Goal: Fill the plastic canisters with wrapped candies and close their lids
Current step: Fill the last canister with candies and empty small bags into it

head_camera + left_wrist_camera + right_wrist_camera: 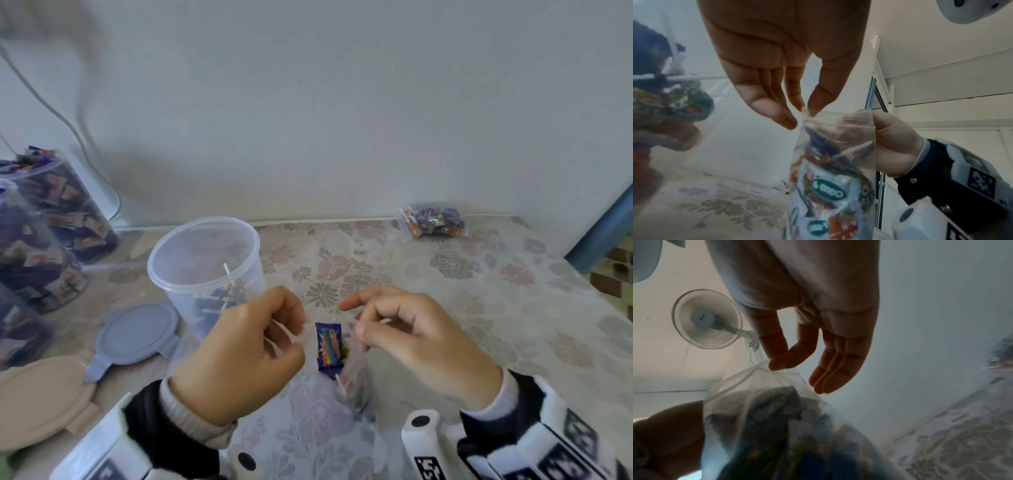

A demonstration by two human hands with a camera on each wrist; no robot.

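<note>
two full canisters [51, 219] stood at the left without lids, the open canister [205, 270] held only a few candies, and two lids [137, 335] lay beside it unused. the left hand [239, 356] and right hand [421, 339] pinched the top corners of one small clear bag [834, 170] of candies between them, beside that canister; a second bag [433, 222] waited by the wall.

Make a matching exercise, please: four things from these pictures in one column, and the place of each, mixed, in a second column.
1. open canister
2. blue lid
3. beige lid
4. sealed bag

a. far right, near the wall
b. flat, just left of the open canister
c. nearest the left bottom corner
d. upright, beside the left hand

Pairs: 1-d, 2-b, 3-c, 4-a
</note>
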